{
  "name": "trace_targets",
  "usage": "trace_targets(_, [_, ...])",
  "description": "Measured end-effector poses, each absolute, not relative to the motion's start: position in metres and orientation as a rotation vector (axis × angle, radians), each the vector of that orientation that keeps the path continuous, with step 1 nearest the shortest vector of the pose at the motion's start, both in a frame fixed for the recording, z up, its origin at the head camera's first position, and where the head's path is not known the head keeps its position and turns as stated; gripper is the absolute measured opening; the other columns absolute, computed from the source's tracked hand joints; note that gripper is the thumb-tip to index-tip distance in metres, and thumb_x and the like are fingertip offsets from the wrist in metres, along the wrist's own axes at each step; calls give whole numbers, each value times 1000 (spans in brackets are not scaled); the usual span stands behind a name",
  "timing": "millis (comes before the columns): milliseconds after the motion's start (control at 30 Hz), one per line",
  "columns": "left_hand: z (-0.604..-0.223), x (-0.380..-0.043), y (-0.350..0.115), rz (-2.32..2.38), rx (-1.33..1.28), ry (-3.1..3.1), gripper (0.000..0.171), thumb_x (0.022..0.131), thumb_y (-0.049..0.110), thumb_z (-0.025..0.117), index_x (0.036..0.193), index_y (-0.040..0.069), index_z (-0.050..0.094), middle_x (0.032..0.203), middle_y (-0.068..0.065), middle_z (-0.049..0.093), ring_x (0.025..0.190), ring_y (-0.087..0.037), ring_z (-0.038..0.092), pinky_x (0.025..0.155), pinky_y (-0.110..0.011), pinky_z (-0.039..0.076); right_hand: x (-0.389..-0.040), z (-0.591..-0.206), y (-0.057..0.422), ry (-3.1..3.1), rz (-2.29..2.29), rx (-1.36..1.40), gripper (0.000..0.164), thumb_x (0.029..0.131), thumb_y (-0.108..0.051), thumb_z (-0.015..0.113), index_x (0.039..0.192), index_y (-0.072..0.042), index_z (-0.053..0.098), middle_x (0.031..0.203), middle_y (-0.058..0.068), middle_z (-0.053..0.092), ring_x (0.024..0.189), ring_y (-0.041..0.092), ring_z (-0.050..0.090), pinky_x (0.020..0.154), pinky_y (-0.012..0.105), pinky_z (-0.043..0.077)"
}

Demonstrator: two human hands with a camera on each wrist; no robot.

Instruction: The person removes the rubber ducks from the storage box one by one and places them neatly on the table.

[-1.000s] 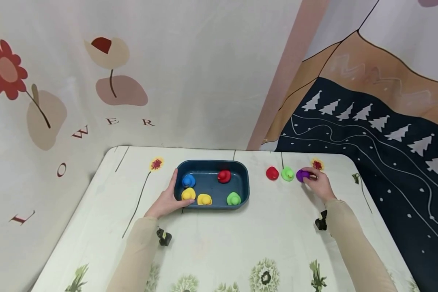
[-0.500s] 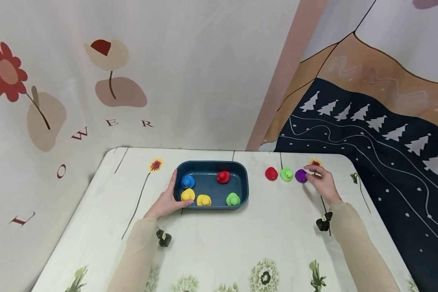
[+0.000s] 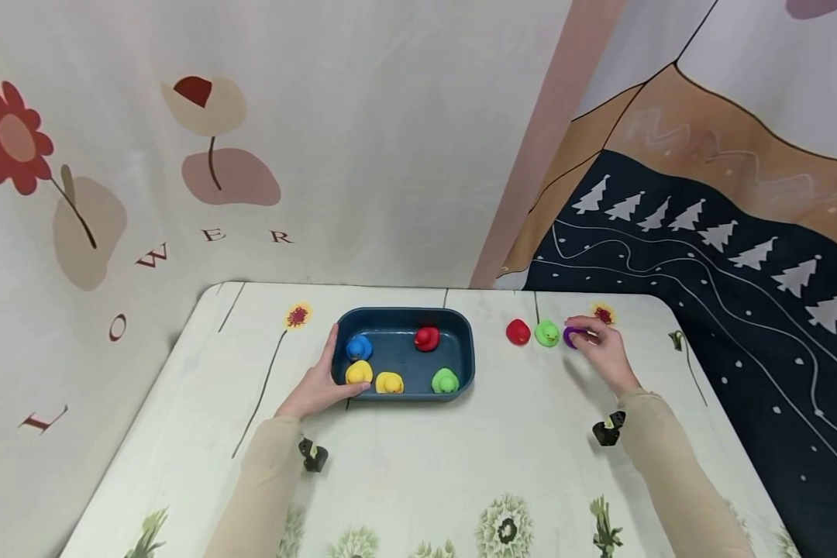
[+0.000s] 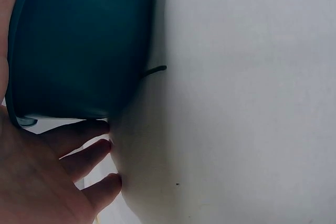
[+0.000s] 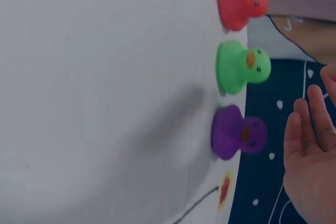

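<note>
Right hand (image 3: 605, 349), head view: hovers at purple duck (image 3: 568, 339), covering part of it. Just left of purple duck, in a row: loose green duck (image 3: 547, 333), then loose red duck (image 3: 518, 332). Left hand (image 3: 319, 385): holds blue tray (image 3: 394, 353) by its near left corner, thumb along the near rim. Left wrist view: fingers slightly bent beside the tray's end wall. Right wrist view: fingers apart, near and just above purple duck, upright on white tablecloth (image 5: 105, 66).
</note>
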State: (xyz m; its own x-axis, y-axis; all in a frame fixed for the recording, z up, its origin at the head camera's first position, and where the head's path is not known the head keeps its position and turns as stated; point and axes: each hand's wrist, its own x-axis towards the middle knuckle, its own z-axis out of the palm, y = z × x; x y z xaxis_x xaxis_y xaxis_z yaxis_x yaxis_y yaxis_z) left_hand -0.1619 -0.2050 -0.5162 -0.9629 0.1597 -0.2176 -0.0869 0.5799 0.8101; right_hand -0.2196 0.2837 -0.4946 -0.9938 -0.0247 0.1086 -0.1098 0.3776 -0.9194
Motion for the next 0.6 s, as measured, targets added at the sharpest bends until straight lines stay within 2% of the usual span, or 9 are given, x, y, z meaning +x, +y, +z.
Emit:
trace_targets(67, [-517, -162, -205, 1323, 60, 2547, 117, 81, 42, 77, 154, 29, -14, 159, -22, 7, 136, -50, 24, 104, -65, 26, -219, -497, 279, -2550, 1698, 139, 27, 91, 6, 57, 118, 11, 60, 127, 25, 53, 108, 22, 53, 86, 11, 42])
trace_targets(133, [-517, -162, -206, 1318, 61, 2549, 118, 81, 43, 77, 154, 29, -14, 158, -23, 9, 135, -50, 26, 104, -65, 27, -219, -500, 275, -2541, 1707, 164, 26, 91, 7, 58, 116, 11, 61, 126, 25, 54, 108, 28, 54, 86, 12, 43])
trace_targets(233, [-516, -162, -206, 1313, 61, 2550, 117, 81, 43, 77, 154, 29, -14, 157, -25, 11, 134, -51, 28, 103, -65, 28, -217, -504, 268, -2541, 1716, 197, 26, 90, 8, 58, 116, 10, 61, 127, 24, 54, 112, 32, 52, 95, 24, 44])
trace_targets(367, [-516, -162, -206, 1324, 58, 2548, 116, 82, 39, 77, 154, 29, -14, 157, -24, 9, 134, -51, 27, 104, -65, 27, -212, -501, 255, -2508, 1748, 267, 25, 89, 12, 57, 114, 13, 61, 124, 27, 55, 111, 17, 53, 98, 36, 44])
trace_targets(467, [-517, -162, -206, 1327, 53, 2547, 116, 82, 40, 77, 154, 29, -14, 158, -23, 9, 135, -50, 27, 104, -65, 27, -206, -494, 243, -2448, 1800, 347, 24, 87, 17, 56, 110, 19, 59, 118, 34, 55, 106, 9, 54, 93, 28, 47])
trace_targets(533, [-517, -162, -206, 1326, 55, 2546, 116, 82, 40, 76, 154, 29, -14, 158, -23, 9, 135, -50, 27, 104, -64, 28, -202, -490, 235, -2424, 1827, 386, 25, 85, 20, 54, 109, 22, 58, 116, 37, 54, 105, 14, 56, 90, 24, 48])
trace_targets(600, [-517, -162, -205, 1326, 59, 2551, 116, 82, 41, 76, 154, 28, -14, 158, -23, 9, 134, -50, 29, 103, -64, 28, -199, -488, 229, -2424, 1841, 402, 26, 84, 21, 52, 110, 22, 57, 115, 39, 54, 107, 24, 57, 89, 22, 48])
